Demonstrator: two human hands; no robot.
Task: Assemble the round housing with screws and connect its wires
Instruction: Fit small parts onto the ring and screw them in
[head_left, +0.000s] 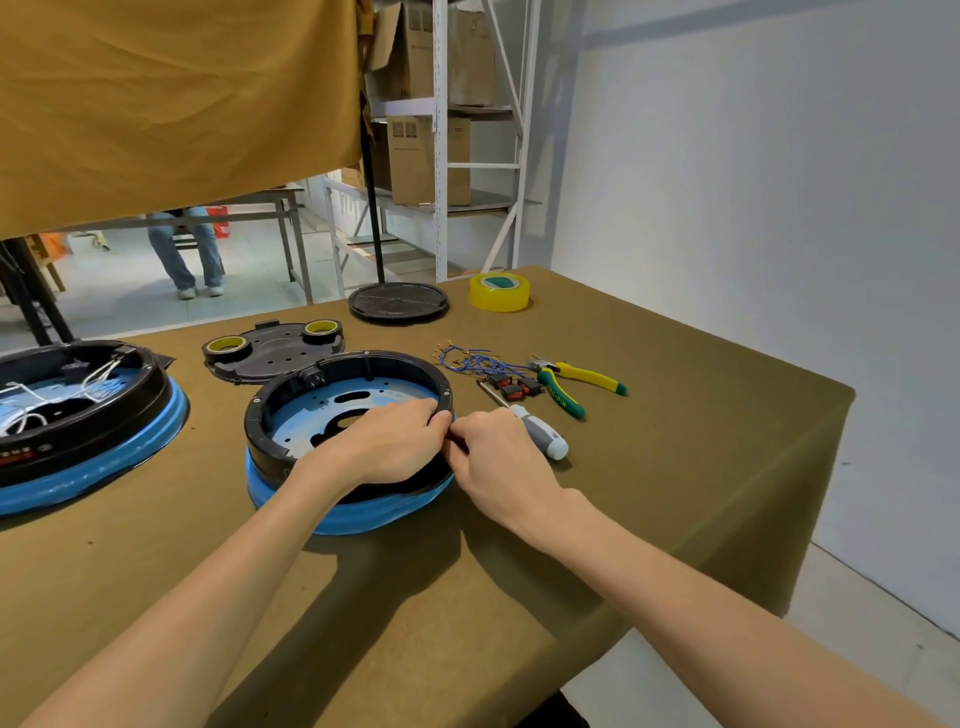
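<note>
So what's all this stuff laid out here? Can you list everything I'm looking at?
round housing: 1, black ring on blue base, table centre, under both hands
second housing: 1, black and blue, white wires inside, far left
flat cover plate: 1, black, behind the centre housing
small tape rolls: 2, black with yellow cores, on the cover plate
round stand base: 1, black, back of the table
clear tape roll: 1, yellow, back of the table
wires: a bundle, blue, right of the housing
switches: several, black and red, by the wires
pliers: 1, yellow-green handles, right
screwdriver: 1, grey-white handle, beside the right hand
table: 1, olive-brown cover
left hand: grips the housing rim
right hand: pinches at the rim; what it holds is hidden
</note>
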